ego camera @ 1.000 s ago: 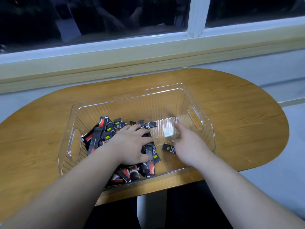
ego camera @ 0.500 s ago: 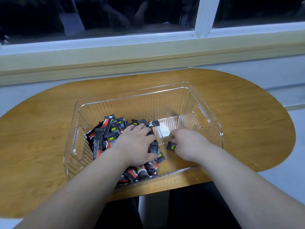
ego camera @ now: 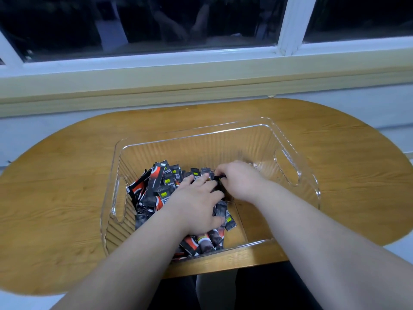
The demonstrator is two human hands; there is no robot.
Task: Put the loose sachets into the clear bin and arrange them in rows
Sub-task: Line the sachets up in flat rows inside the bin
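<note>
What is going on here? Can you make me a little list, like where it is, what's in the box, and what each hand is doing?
Place: wooden table below a window
Box: clear bin, standing on the table
Inside: pile of sachets, black and red, jumbled in the bin's left half, not in rows yet
Left hand: lies flat on the pile, fingers spread
Right hand: fingers curled, pinches a single sachet at the pile's far edge

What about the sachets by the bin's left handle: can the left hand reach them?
Probably yes: the sachets lie uncovered in the open clear bin, just beside the left hand.
</note>
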